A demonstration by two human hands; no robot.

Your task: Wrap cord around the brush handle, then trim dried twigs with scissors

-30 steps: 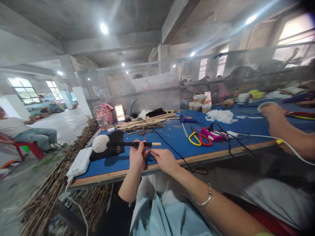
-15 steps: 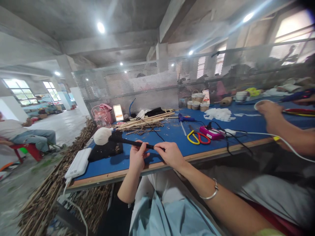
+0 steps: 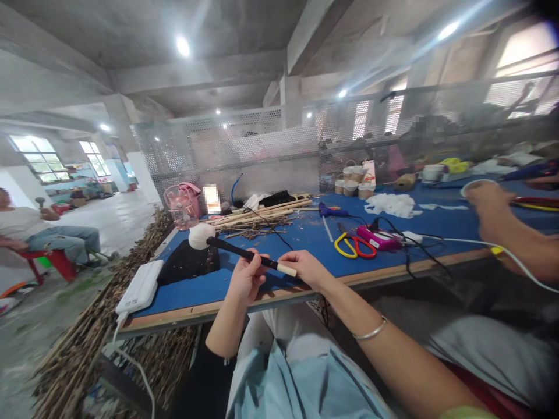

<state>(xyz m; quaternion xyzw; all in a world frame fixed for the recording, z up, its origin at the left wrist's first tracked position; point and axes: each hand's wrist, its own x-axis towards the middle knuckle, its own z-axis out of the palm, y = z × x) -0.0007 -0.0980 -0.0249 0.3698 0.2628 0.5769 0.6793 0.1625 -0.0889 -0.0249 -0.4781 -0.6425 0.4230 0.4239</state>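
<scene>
I hold a stick [image 3: 238,251] wrapped in black, with a white fluffy ball [image 3: 200,236] at its far end and a bare wooden tip near me. My left hand [image 3: 247,279] is closed round the middle of the stick. My right hand [image 3: 305,267] pinches it at the bare wooden end. The stick slants over the front edge of the blue table [image 3: 305,238], ball end pointing away and left. A black cloth [image 3: 188,262] lies under the ball.
A white power bank [image 3: 140,286] lies at the table's left corner. Yellow-and-red scissors [image 3: 353,245], a pink device [image 3: 378,238], black cables, bare sticks [image 3: 257,213] and white fluff [image 3: 392,204] lie further back. Another person's arm [image 3: 506,231] reaches in at right. Twig bundles [image 3: 87,349] pile on the floor.
The stick has turned from lying level to slanting, its ball end swinging away from me. My right hand slid along it to the wooden tip.
</scene>
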